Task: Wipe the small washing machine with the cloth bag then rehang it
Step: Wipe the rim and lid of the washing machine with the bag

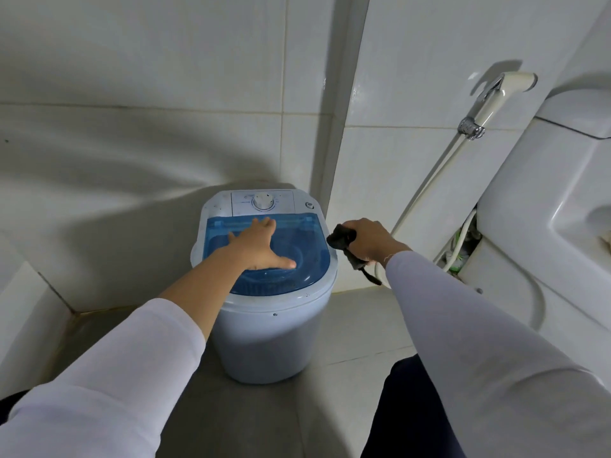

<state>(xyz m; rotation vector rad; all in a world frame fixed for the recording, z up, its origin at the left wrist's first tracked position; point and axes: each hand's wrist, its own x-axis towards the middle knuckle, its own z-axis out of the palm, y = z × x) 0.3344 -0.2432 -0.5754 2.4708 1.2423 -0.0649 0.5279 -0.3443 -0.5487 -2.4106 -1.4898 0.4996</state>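
The small washing machine (264,332) stands on the floor in the tiled corner, white with a clear blue lid (307,256) and a round dial (263,202) on its back panel. My left hand (259,244) lies flat on the blue lid with fingers spread. My right hand (368,239) grips the bunched dark cloth bag (340,238) just right of the machine's rim, apart from the lid. A dark strap of the bag hangs below the fist.
A white toilet (535,226) fills the right side. A bidet sprayer (499,94) hangs on the wall with its hose (426,186) running down behind my right hand. Tiled walls close in at left and back. My dark-clad knee (410,408) is at lower right.
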